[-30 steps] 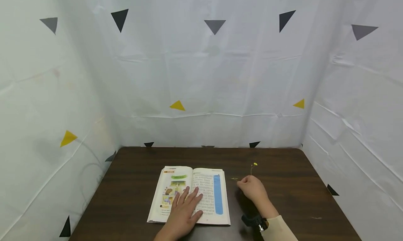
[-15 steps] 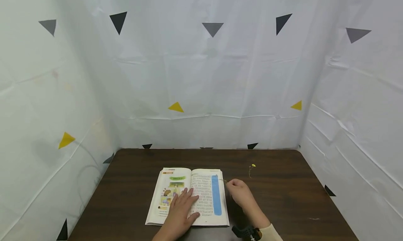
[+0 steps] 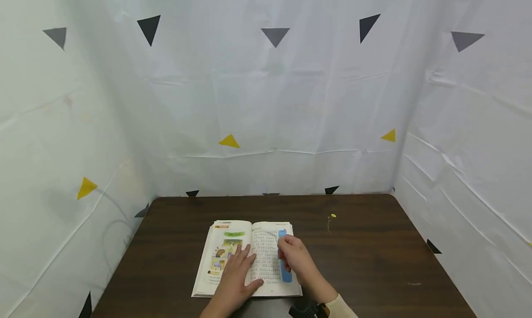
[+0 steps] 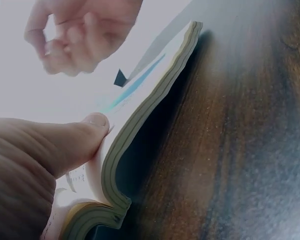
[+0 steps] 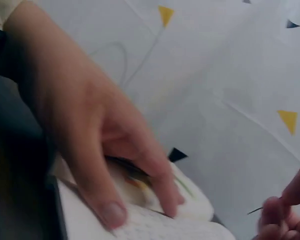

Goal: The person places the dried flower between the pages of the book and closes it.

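An open book [image 3: 266,258] lies on the table, with a picture on its left page and lines of text beside a blue strip on its right page. My left hand [image 3: 234,274] rests spread over the middle of the book, its thumb [image 4: 75,142] pressing the right page in the left wrist view. Above the right page, near the blue strip, my right hand [image 3: 296,258] pinches a thin plant stem [image 5: 255,211] between thumb and finger. The stem points left toward the book's inner fold; its other end is hidden in the fingers.
A small yellow flower [image 3: 333,215] on a thin stem lies on the dark wooden table [image 3: 374,262], right of the book. White sheets [image 3: 274,101] with black, grey and yellow triangles enclose the back and sides.
My right hand has moved left from beside the yellow flower to above the right page, carrying the plant stem. My left hand has stayed on the book.
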`<state>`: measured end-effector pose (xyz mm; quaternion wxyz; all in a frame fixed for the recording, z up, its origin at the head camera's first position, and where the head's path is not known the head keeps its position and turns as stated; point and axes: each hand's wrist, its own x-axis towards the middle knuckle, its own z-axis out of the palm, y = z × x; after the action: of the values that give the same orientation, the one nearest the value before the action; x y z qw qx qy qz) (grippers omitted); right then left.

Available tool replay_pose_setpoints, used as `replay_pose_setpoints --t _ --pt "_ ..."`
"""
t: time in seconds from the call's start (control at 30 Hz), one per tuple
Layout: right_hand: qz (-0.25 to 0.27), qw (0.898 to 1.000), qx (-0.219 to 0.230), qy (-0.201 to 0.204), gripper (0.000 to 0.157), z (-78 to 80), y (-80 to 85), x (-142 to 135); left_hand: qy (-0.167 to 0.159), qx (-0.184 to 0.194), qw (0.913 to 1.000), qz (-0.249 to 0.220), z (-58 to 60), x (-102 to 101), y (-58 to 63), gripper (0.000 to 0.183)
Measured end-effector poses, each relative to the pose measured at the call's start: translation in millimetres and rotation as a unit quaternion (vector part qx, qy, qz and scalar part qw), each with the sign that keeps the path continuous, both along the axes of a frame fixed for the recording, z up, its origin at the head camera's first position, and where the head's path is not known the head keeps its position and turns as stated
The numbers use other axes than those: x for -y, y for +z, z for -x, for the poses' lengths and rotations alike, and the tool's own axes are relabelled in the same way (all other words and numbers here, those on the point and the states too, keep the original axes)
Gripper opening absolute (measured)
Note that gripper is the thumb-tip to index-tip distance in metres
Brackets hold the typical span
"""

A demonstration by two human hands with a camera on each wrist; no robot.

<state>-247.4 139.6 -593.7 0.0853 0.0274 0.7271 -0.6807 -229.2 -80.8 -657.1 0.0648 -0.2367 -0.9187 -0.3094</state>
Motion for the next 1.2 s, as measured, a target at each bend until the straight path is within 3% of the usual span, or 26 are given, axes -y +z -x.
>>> replay_pose_setpoints --t 0.17,0.33,0.43,0.63,0.87,1.0,1.2 --pt "0.104 0.994 -0.026 0.019 0.017 3.8 -8.8 30.2 0.0 0.004 0.9999 -0.015 1.0 0.5 -1.4 0.069" --pt "0.18 0.982 -0.021 0.056 0.014 9.4 -39.8 48.0 -0.001 -0.015 0.9989 -0.044 3.4 4.0 -4.9 0.081" --pt "0.173 0.984 -0.011 0.047 0.018 11.1 -54.2 49.8 0.003 -0.02 0.9983 -0.054 5.1 7.1 -5.7 0.089" --pt "0.152 0.987 -0.014 0.041 0.027 15.8 -61.0 52.3 0.012 -0.011 0.9983 -0.056 6.6 8.6 -6.2 0.092" --pt "0.062 0.995 -0.072 0.01 0.018 12.0 -65.7 60.6 0.03 0.005 0.9981 -0.054 4.2 8.9 -5.9 0.097" --pt "0.056 0.996 -0.067 -0.017 0.013 11.6 -65.6 63.4 0.038 0.014 0.9977 -0.054 3.9 7.8 -1.8 0.099" --pt "-0.011 0.995 -0.064 -0.074 0.008 12.9 -63.7 72.3 0.042 0.019 0.9976 -0.052 2.8 6.8 2.3 0.099"
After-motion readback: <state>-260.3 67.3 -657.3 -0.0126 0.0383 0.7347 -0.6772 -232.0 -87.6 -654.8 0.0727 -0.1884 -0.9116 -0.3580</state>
